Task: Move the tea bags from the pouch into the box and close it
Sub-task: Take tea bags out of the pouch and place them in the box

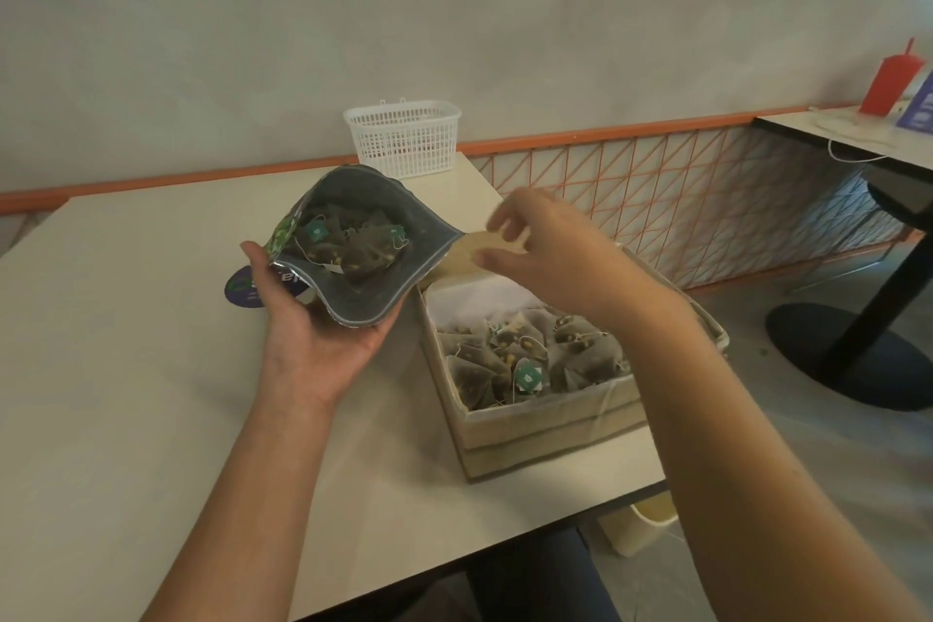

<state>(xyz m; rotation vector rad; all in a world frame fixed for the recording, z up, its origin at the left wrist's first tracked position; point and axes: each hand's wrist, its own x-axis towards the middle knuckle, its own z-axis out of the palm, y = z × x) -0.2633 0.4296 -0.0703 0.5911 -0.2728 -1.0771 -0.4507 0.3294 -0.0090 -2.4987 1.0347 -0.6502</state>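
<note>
1. Nearest, the box (535,424) sits at the near right edge of the table (126,369), open at the top. It has a pale lining and already holds a heap of pyramid tea bags (525,359) with green tags, filling much of its floor.
2. Just left of the box, and a little farther off, the left hand (323,338) cups the pouch (353,237) from below, palm up, fingers and thumb curled round its lower body. The pouch mouth gapes wide and tilts toward the camera.
3. Inside the pouch a cluster of tea bags in the pouch (353,242) remains, so the transfer looks partly done: some in the box, some not.
4. Right of the pouch mouth, above the far end of the box, the right hand (540,242) hovers with fingers loosely spread and slightly blurred. It appears to hold nothing.
5. Behind that hand, the box's lid flap (479,248) appears to stand open at the far side.
6. Judged step: between grabs. The next move calls for the right hand to reach into the pouch mouth, pinch up more bags without snagging strings, and carry them over the box.
7. Farthest on the table stands a white basket (404,136).
</note>
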